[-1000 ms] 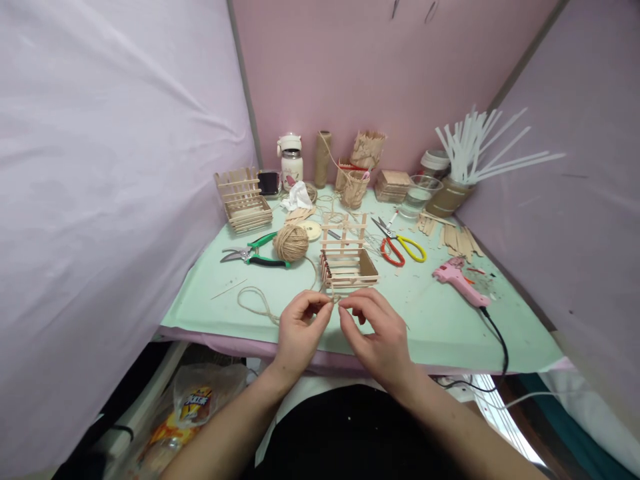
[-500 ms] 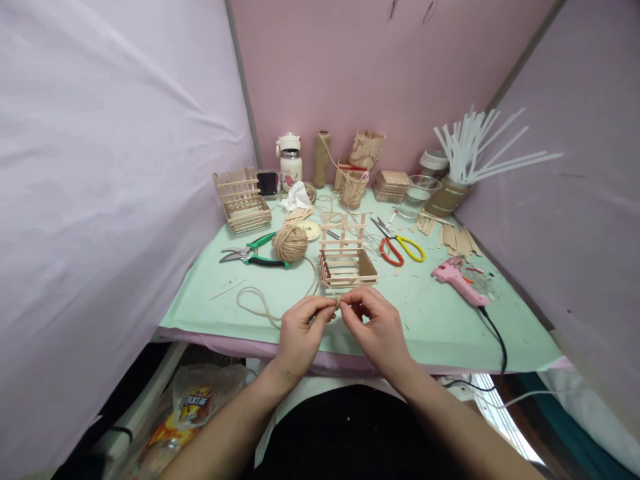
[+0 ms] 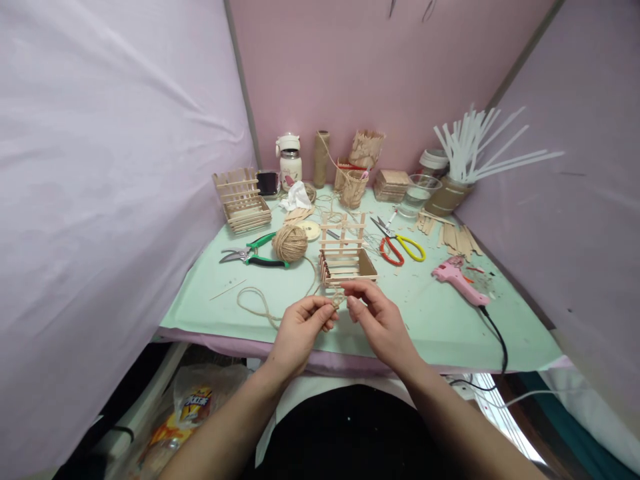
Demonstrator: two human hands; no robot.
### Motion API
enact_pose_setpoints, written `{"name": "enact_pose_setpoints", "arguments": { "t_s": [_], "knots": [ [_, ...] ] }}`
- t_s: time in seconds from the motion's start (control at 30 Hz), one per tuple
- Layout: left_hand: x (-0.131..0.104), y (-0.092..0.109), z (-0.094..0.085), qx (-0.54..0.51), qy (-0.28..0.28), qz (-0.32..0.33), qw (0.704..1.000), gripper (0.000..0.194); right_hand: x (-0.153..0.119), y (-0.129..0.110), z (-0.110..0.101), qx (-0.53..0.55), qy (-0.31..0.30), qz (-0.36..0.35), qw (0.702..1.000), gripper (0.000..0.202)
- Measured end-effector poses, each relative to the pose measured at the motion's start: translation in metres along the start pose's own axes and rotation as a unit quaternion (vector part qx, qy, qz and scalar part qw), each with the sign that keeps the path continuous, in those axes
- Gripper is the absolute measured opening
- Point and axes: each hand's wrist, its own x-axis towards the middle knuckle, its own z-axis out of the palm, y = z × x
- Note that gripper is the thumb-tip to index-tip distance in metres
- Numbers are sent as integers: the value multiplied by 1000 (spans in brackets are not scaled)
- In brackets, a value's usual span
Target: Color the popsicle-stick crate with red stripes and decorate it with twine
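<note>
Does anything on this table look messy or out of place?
Yes, mildly. Small scraps litter the green table cover beside the pink glue gun, looking untidy. A crumpled white tissue sits beside a coil of twine, odd among craft supplies. The scissors lie open. I see nothing plainly spilled or broken.

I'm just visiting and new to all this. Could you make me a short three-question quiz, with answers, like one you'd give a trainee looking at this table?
1. What is the left hand pinching between thumb and fingers?
2. True or false: in this view, the ball of string lies to the left of the scissors.
3. Which colour is the glue gun?
A) green
B) pink
C) black

Key:
1. String.
2. True.
3. B.
</note>
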Motion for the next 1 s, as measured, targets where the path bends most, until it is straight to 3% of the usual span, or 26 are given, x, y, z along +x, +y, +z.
{"name": "enact_pose_setpoints", "arguments": {
  "t_s": [0.13, 0.37, 0.47, 0.67, 0.8, 0.9, 1.0],
  "knots": [
    [-4, 3, 2, -36, -9, -24, 999, 29, 1, -2, -1, -78, -15, -95, 992, 11],
    [-5, 8, -6, 19, -11, 23, 1000, 24, 0, -4, -3, -183, -21, -181, 966, 9],
    [-5, 10, -7, 11, -19, 19, 1000, 21, 0, -4, -2, -197, -26, -190, 961, 9],
    [-8, 18, 0, -82, -16, -73, 994, 26, 0, -3, -1, -217, -19, -172, 961, 15],
    [-10, 24, 2, -111, -7, -101, 989, 28, 1, -1, -2, -226, -17, -162, 960, 16],
    [-10, 23, 1, -109, -6, -90, 990, 27, 0, 0, -3, -228, -25, -156, 961, 14],
    [-8, 17, -1, -64, 3, -36, 997, 23, -2, -3, -5, -217, -12, -155, 964, 13]
  ]
}}
